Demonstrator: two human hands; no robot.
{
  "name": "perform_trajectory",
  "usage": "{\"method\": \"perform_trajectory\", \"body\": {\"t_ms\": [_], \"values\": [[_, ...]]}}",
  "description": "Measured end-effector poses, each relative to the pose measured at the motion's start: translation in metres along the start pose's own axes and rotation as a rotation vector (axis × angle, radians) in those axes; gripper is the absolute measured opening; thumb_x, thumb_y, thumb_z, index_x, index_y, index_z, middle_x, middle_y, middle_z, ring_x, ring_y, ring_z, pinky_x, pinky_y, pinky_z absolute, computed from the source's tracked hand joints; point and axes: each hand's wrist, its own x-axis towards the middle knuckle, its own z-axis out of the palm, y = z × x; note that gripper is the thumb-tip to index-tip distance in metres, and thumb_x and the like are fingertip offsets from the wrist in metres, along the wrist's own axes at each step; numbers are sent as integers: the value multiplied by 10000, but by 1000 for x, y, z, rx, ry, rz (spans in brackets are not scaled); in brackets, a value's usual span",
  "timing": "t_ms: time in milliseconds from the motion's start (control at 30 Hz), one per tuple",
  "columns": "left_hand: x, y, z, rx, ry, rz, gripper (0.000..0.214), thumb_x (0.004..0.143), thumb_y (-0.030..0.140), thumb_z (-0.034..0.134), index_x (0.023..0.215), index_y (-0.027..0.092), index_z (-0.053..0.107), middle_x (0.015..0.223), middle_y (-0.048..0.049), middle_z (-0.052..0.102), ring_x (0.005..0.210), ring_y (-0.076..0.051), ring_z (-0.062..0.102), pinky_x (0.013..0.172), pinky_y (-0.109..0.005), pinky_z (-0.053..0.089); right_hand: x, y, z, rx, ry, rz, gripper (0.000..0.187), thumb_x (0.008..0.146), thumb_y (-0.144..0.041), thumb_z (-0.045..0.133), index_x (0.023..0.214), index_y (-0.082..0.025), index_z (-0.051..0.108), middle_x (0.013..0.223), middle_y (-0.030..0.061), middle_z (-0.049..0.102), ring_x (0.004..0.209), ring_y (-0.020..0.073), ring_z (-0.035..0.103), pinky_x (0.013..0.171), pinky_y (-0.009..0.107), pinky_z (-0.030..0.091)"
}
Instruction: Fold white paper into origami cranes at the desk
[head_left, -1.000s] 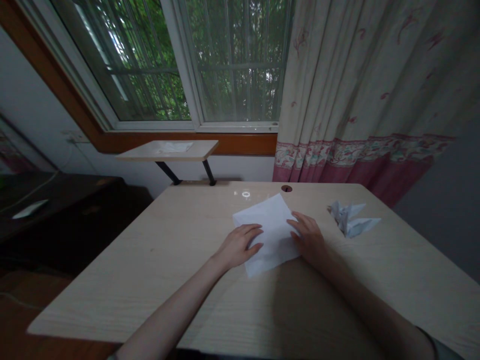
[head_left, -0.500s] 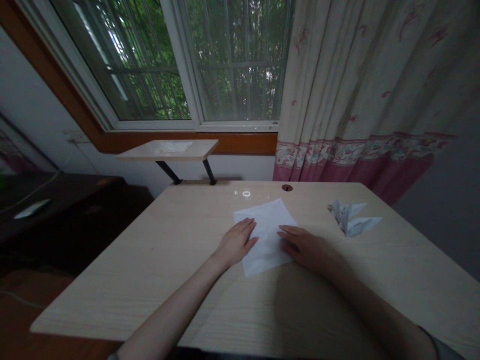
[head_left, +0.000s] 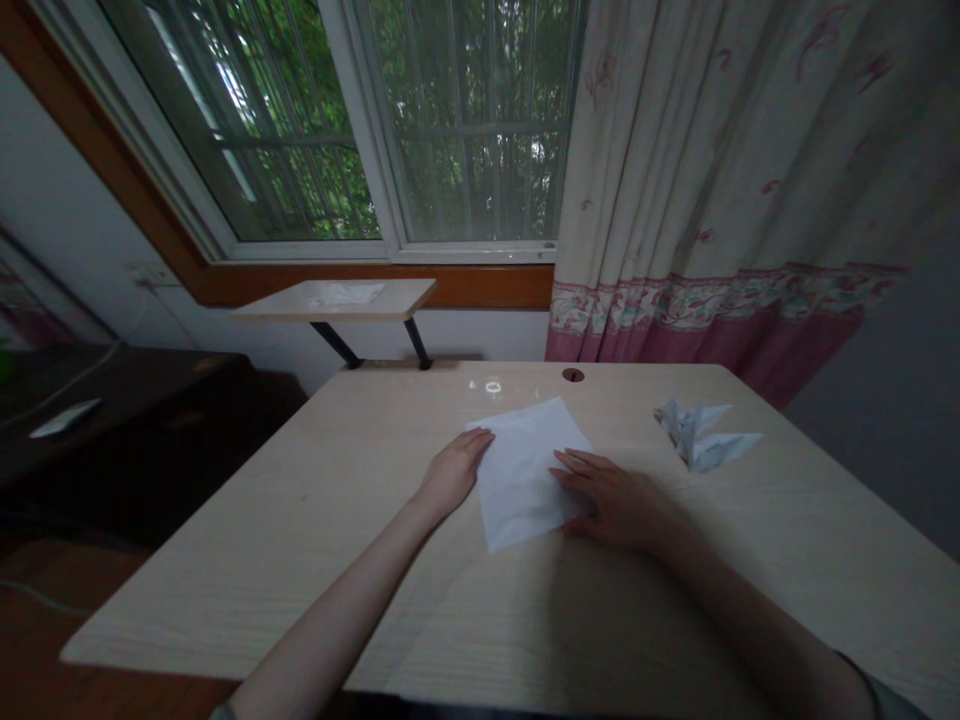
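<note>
While the left hand [head_left: 450, 478] touches the edge of a flat white paper sheet [head_left: 521, 480] with closed fingers [head_left: 474, 450], the right hand [head_left: 619, 505] spreads its fingers over the opposite edge, open room around them on the pale wooden bench [head_left: 247, 590].

No legible text, label, brand, number or sign was recorded in the head view. The sheet of white paper [head_left: 521, 475] and the folded paper figure [head_left: 697, 437] were inspected, and no markings could be read on either.
</note>
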Motion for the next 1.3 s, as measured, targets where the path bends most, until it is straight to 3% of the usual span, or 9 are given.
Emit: {"method": "perform_trajectory", "body": {"t_ms": [433, 633, 800, 933, 1133, 1300], "values": [[2, -1, 0, -26, 114, -31, 373, 942, 63, 470, 1229, 172, 681, 1271, -90, 695, 1191, -230, 634, 1070, -394, 496, -4, 0, -5, 30, 23, -38, 529, 895, -417, 654, 1379, -208, 611, 1500, 102, 513, 1438, 320, 402, 1186, 514, 335], [2, 9, -4, -53, 140, 31, 315, 925, 89, 518, 1145, 195, 716, 1192, -74, 730, 1120, -227, 664, 1025, -399, 525, -7, 8, 1, 44, 97, -102, 456, 957, -452, 573, 1352, -232, 635, 1436, 92, 582, 1409, 312, 448, 1165, 524, 372], [-2, 28, -7, -125, 102, 77, 301, 939, 128, 513, 1149, 204, 714, 1190, -66, 730, 1124, -227, 659, 1035, -413, 516, -7, 14, 6, 88, 162, -129, 391, 976, -409, 555, 1318, -253, 661, 1404, 84, 612, 1388, 301, 480, 1154, 530, 388], [-7, 44, -11, -184, 14, 128, 287, 1004, 271, 504, 1213, 198, 686, 1244, -66, 710, 1160, -213, 647, 1044, -372, 513, -8, 12, 3, 112, 145, -138, 374, 975, -371, 551, 1322, -278, 656, 1409, 60, 610, 1389, 294, 479, 1160, 538, 380], [-9, 52, -13, -72, -103, 124, 490, 965, 505, 583, 1329, 178, 614, 1380, -106, 629, 1270, -269, 587, 1097, -424, 461, -10, 16, 2, 142, 134, -131, 383, 988, -354, 532, 1356, -303, 623, 1426, 44, 595, 1399, 274, 469, 1170, 531, 365], [-8, 49, -11, -9, -137, 168, 655, 891, 629, 628, 1378, 196, 568, 1432, -114, 584, 1303, -296, 557, 1110, -447, 433, -8, 30, 14, 139, 240, -124, 379, 949, -418, 590, 1294, -282, 670, 1360, 82, 650, 1275, 275, 596, 1079, 497, 472]]}}
